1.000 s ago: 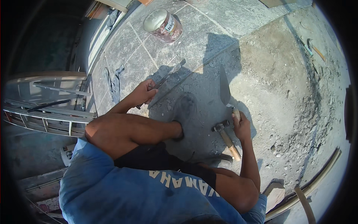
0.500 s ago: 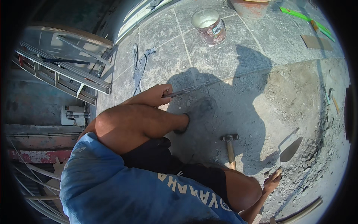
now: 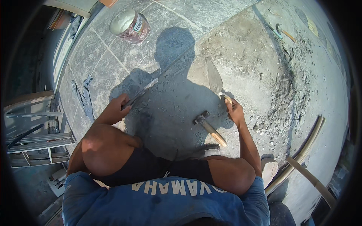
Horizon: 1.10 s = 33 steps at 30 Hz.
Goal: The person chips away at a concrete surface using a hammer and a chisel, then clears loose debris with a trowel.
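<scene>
now that the right hand (image 3: 235, 112), clutching a trowel (image 3: 215, 78), has swung back toward the hammer (image 3: 212, 132) while the left hand (image 3: 117, 108) grips a metal bar (image 3: 143, 91), neither is free.

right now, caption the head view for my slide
Left hand gripping a metal bar, right hand holding a trowel, hammer lying on dusty ground.

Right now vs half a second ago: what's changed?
The right hand has brought the trowel back leftward, from beside the rubble to near the hammer. Nothing was picked up or released. The left hand still grips the metal bar; hammer and bucket stayed put. The overall view shift is the head camera turning.
</scene>
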{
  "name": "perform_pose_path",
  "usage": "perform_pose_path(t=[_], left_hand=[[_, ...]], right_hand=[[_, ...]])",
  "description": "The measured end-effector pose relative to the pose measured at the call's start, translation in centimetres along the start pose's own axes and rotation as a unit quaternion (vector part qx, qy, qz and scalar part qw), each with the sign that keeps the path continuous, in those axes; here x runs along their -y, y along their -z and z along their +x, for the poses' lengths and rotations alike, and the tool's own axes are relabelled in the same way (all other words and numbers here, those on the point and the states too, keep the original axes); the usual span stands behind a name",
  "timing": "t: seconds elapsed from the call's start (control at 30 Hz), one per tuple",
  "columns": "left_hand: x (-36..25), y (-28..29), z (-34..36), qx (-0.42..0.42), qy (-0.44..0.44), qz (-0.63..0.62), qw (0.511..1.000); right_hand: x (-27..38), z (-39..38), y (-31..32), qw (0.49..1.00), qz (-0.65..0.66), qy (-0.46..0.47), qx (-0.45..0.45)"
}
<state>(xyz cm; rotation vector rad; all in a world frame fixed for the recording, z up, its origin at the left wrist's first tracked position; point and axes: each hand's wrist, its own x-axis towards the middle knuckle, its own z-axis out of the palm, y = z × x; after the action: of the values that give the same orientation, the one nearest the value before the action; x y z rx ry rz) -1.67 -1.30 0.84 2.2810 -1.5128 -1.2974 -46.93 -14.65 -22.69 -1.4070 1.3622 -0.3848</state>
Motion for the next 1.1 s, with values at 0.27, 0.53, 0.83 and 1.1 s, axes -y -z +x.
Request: perform_pose_path(t=[0.27, 0.53, 0.83, 1.1], left_hand=[[3.1, -1.2, 5.6, 0.035, -0.043, -0.109, 0.993], [4.2, -1.0, 9.1, 0.084, -0.018, -0.298, 0.951], [9.1, 0.8, 9.2, 0.073, 0.015, -0.315, 0.946], [8.4, -0.2, 12.2, 0.056, 0.001, -0.33, 0.942]], right_hand=[[6.9, -8.3, 4.6, 0.983, -0.132, -0.11, -0.063], [11.3, -0.6, -6.2, 0.947, -0.257, -0.018, 0.193], [6.4, 0.7, 3.2, 0.991, -0.08, -0.04, -0.096], [11.2, -2.8, -9.0, 0.929, -0.296, 0.011, 0.221]])
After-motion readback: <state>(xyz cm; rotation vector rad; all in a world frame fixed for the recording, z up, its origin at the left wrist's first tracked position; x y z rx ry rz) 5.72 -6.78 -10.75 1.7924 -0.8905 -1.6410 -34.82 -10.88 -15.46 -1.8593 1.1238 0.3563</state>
